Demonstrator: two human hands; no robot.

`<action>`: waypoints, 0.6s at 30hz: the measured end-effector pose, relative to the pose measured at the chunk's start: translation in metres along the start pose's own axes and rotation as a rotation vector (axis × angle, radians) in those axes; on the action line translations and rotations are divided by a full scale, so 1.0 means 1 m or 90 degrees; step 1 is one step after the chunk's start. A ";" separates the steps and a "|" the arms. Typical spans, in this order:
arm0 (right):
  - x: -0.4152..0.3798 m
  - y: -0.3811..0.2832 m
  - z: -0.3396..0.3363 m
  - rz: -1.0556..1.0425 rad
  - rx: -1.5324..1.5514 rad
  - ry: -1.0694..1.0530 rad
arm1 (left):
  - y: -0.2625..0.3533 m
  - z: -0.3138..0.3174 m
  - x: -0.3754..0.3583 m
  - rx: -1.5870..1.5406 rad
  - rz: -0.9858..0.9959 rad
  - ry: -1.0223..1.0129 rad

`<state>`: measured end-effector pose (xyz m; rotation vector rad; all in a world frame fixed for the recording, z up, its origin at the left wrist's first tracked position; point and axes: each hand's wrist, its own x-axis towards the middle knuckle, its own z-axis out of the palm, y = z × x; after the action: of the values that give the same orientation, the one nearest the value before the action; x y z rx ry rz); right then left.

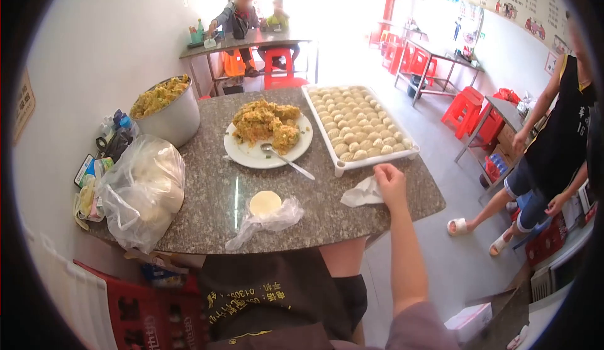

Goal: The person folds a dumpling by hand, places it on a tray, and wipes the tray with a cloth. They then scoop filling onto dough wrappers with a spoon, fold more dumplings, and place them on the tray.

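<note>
My right hand [391, 185] is over the right side of the table, just below the near corner of a white tray [340, 166]. Its fingers are curled closed on a crumpled white tissue [361, 194], which lies partly on the tabletop. Rows of pleated dumplings [355, 123] fill the tray. Left of it, a white plate [242, 158] bears a mound of orange-yellow filling [264, 125] and a metal spoon [286, 160]. Nearer me, round dough wrappers [265, 203] sit on a clear plastic bag [277, 218]. My left hand is out of view.
A metal pot [173, 120] of filling and a plastic bag of pale dough pieces [148, 189] stand on the left of the speckled table [321, 214]. A person [557, 123] stands at right. Two people sit at a far table [264, 37] near red stools [464, 111].
</note>
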<state>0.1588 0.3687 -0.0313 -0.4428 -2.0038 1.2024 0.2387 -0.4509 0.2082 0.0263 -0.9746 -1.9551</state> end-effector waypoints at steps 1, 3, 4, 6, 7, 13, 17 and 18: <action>-0.001 0.001 0.001 -0.002 -0.010 0.003 | -0.002 0.003 -0.009 -0.010 0.004 0.006; -0.002 0.001 0.000 0.000 -0.037 0.007 | -0.006 0.032 -0.040 0.015 -0.048 -0.124; -0.003 0.000 0.001 -0.008 -0.036 0.009 | -0.013 0.045 -0.054 0.008 -0.044 -0.122; -0.007 -0.007 0.003 -0.073 -0.115 0.057 | -0.037 0.070 -0.082 -0.009 0.061 -0.211; -0.009 -0.014 0.002 -0.075 -0.148 0.042 | -0.046 0.079 -0.094 -0.014 0.065 -0.206; -0.048 -0.033 0.000 -0.210 -0.337 -0.039 | -0.115 0.099 -0.144 -0.122 -0.172 -0.518; -0.054 -0.031 -0.003 -0.187 -0.323 -0.109 | -0.181 0.112 -0.197 -0.099 -0.298 -0.437; -0.053 -0.028 -0.005 -0.175 -0.306 -0.109 | -0.195 0.117 -0.207 -0.091 -0.338 -0.480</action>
<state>0.1997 0.3246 -0.0282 -0.2856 -2.4141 0.6022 0.1722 -0.1739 0.0913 -0.6321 -1.3999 -2.5914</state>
